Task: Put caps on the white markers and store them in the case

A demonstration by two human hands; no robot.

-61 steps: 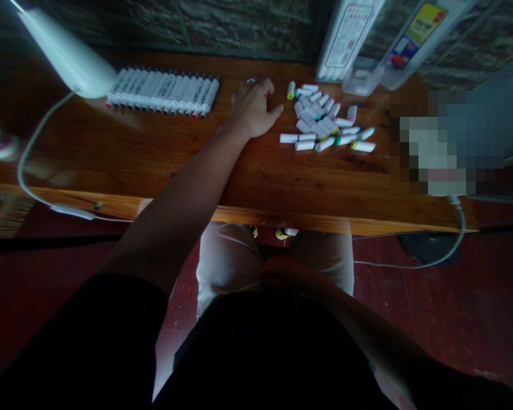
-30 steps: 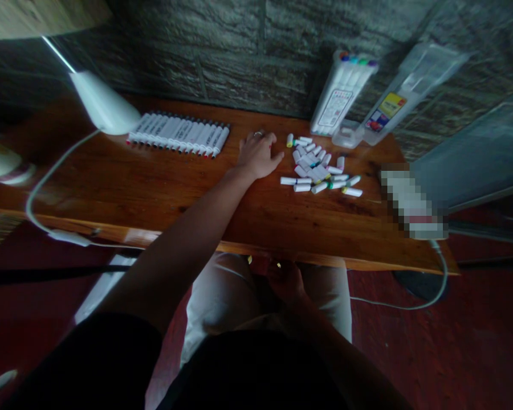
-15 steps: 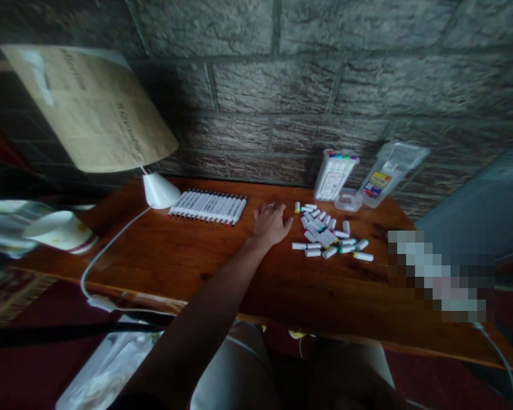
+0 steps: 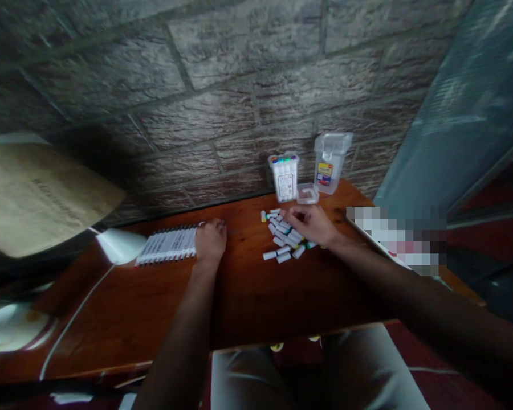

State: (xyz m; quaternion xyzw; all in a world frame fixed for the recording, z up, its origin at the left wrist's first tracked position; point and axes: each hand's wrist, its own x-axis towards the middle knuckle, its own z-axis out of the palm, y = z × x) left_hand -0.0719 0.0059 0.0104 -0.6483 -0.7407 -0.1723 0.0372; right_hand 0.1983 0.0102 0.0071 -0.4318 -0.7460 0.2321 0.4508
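Observation:
A row of white markers (image 4: 166,245) lies on the wooden table (image 4: 248,290) at the back left. My left hand (image 4: 210,242) rests at the right end of that row, knuckles up and fingers curled down; what they grip is hidden. A loose pile of white marker caps (image 4: 281,246) with coloured tips lies to the right. My right hand (image 4: 313,225) lies over the right side of that pile, fingers stretched out and touching the caps.
Against the stone wall stand a clear case of markers (image 4: 284,177), a second clear case (image 4: 331,162) and a small clear lid (image 4: 308,195). A white lamp base (image 4: 117,245), its shade (image 4: 34,199) and cable (image 4: 70,322) are on the left. A pixelated object (image 4: 393,236) lies right.
My left hand slid left from beside the caps to the end of the marker row. My right hand came up from my lap onto the cap pile. The view tilted upward.

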